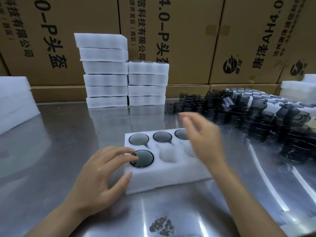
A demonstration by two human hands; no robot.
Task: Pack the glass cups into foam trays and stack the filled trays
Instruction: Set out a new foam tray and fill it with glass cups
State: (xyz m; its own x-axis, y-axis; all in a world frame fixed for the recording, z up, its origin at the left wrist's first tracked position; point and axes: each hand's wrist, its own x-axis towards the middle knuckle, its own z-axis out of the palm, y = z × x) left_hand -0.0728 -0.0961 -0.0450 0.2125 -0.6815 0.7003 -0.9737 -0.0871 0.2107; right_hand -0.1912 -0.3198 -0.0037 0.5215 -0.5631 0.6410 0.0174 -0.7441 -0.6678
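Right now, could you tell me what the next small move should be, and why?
Probably the right hand, empty and raised, should reach to the loose cups and take one: the tray holds four cups, and its front middle pocket is empty.

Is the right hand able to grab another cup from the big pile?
Probably yes. The right hand hangs empty above the foam tray, fingers loose, and the pile of glass cups lies just beyond it on the table with nothing between.
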